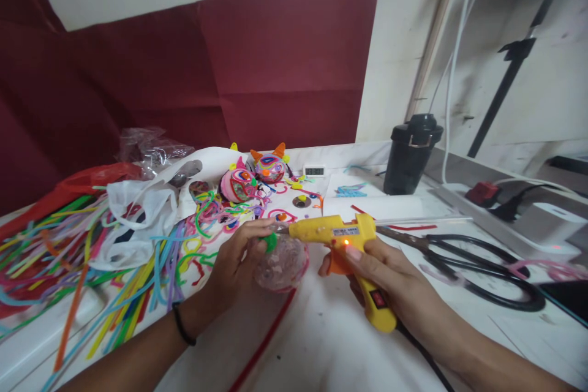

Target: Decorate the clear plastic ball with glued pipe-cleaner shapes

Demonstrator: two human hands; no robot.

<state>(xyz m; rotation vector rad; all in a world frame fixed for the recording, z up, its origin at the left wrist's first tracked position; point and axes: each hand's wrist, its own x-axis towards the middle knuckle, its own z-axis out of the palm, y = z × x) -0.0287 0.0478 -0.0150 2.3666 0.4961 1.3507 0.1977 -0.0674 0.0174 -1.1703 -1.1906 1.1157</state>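
Observation:
A yellow glue gun [362, 236] with an orange trigger and a lit orange light is gripped by my right hand [386, 272]. Its nozzle touches or nearly touches a small green piece [270, 242] pinched in the fingers of my left hand [234, 266]. Just behind those fingers is a round clear ball [282, 266] with a pink-red edge; whether my left hand also holds it, I cannot tell. A red pipe cleaner [266, 340] runs from the ball toward the front edge.
Many coloured pipe cleaners [133, 300] lie at left beside a white plastic bag [138, 220]. Two decorated balls [239, 185] stand at the back near a small clock [315, 170]. Black-handled scissors [482, 266], a black cup [408, 159] and a power strip [500, 220] are at right.

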